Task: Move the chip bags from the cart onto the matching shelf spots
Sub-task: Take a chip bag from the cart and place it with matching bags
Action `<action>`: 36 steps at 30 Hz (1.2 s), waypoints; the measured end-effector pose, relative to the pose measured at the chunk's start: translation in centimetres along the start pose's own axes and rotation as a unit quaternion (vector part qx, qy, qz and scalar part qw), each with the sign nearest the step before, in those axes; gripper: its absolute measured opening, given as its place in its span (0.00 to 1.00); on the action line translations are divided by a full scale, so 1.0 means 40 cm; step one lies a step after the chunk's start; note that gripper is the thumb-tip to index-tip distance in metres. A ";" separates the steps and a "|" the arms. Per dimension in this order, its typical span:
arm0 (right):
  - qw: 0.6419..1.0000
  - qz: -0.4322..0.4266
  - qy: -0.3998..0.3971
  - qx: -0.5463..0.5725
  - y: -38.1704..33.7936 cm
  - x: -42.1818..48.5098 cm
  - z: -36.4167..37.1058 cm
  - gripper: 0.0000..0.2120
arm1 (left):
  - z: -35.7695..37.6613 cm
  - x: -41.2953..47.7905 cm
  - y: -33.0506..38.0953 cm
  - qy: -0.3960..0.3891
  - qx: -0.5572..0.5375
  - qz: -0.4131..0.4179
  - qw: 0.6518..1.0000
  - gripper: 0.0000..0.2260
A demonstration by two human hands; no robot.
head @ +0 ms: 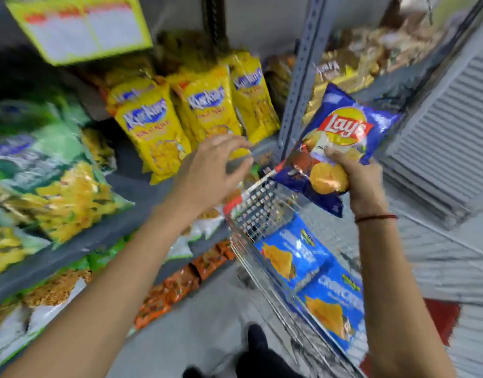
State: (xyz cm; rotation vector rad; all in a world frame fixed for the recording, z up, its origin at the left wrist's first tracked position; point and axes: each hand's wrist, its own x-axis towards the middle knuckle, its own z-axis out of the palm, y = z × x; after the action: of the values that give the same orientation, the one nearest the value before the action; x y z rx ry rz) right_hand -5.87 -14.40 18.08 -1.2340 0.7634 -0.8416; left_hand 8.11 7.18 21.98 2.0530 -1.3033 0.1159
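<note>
My right hand (361, 181) grips the lower part of a dark blue Lay's chip bag (341, 132), held up above the wire cart (258, 211) at centre right. Inside the cart lie two light blue chip bags (316, 274), one partly over the other. My left hand (213, 165) hovers with fingers spread and nothing in it, just in front of the yellow Kurkure bags (207, 105) standing in a row on the grey shelf (142, 186).
Green and yellow snack bags (43, 170) fill the shelf's left side. Orange packs (180, 282) sit on the lower shelf. A grey perforated upright (303, 69) divides this bay from another with brown packs. A grey louvred panel (453, 132) stands at right.
</note>
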 end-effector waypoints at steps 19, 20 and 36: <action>0.854 -0.195 -0.462 0.138 -0.605 -0.393 0.904 0.09 | -0.881 -0.324 -0.096 0.355 0.346 -0.186 0.848 0.24; 0.848 -0.195 -0.475 0.132 -0.603 -0.413 0.948 0.08 | -0.893 -0.343 -0.108 0.344 0.352 -0.204 0.846 0.25; 0.808 -0.199 -0.553 0.053 -0.463 -0.626 1.413 0.25 | -0.942 -0.494 -0.210 0.273 0.395 -0.281 0.831 0.43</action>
State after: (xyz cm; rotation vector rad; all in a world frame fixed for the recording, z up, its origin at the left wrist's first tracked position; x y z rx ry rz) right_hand 28.07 32.15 47.14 -1.5255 -0.5038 -0.3362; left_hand 15.78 46.78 37.99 2.6902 -0.2417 1.0327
